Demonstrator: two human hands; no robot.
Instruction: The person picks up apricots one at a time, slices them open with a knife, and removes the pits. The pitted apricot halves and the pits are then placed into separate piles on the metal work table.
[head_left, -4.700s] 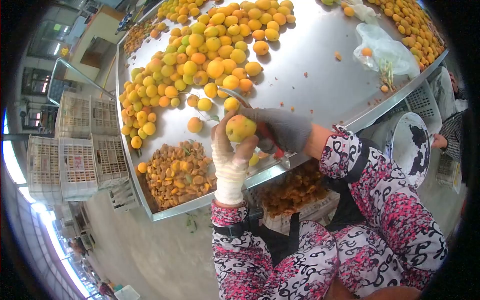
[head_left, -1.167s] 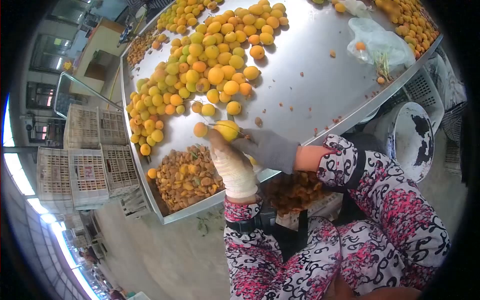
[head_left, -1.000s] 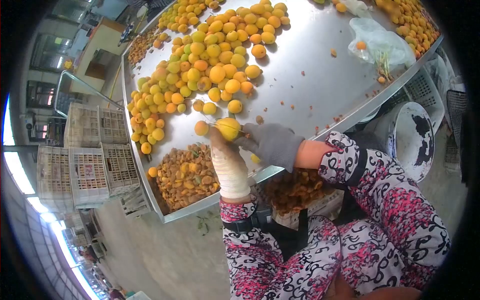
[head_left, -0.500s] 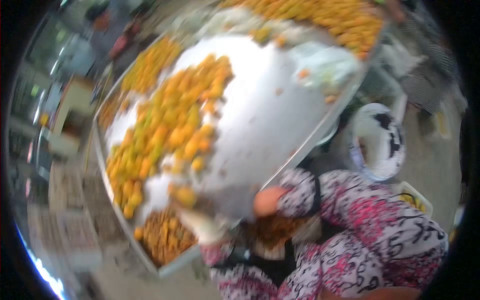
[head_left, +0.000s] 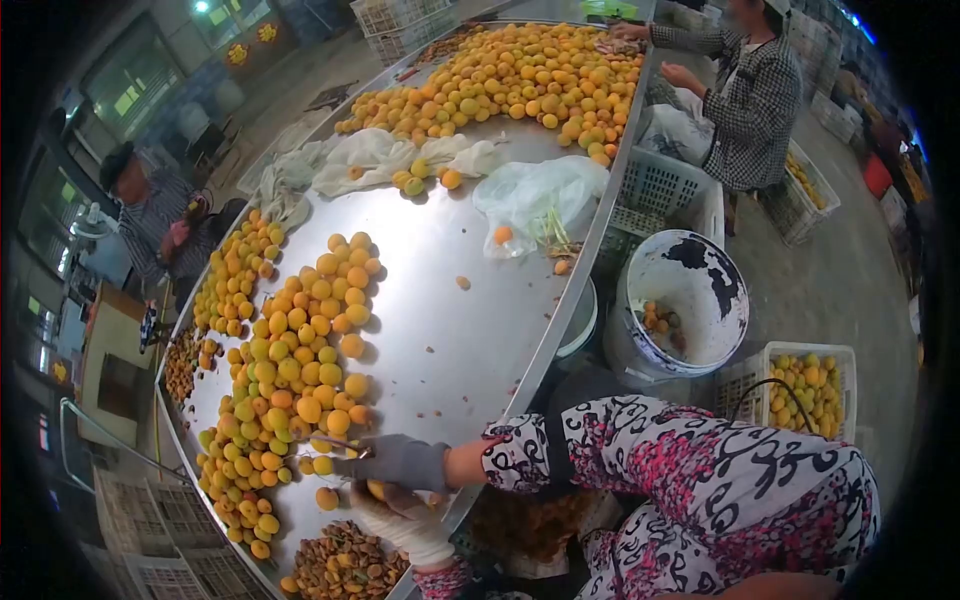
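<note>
My right hand (head_left: pixel 405 462), in a grey glove, is closed around a thin tool (head_left: pixel 335 441) that points left over the metal table (head_left: pixel 470 330). Just below it, my left hand (head_left: pixel 403 522), in a whitish glove, has its fingers wrapped round a yellow-orange fruit (head_left: pixel 376 489), mostly hidden by the glove. Left of both hands lies a long heap of yellow-orange and greenish fruit (head_left: pixel 300 360). Brownish pieces (head_left: pixel 348 562) are piled near the table's lower corner, beside my left hand.
A container of orange-brown pieces (head_left: pixel 525 525) stands below the table edge. A white bucket (head_left: pixel 640 345) and crate of fruit (head_left: pixel 848 385) are at right. Plastic bag (head_left: pixel 540 195) and cloth (head_left: pixel 365 160) lie on the table. Co-workers sit left (head_left: pixel 160 220) and stand upper right (head_left: pixel 755 95).
The view has swung and sharpened, showing more of the room and the upper-right co-worker. Both hands stay close together at the table's near edge; earlier blur hides their finer motion.
</note>
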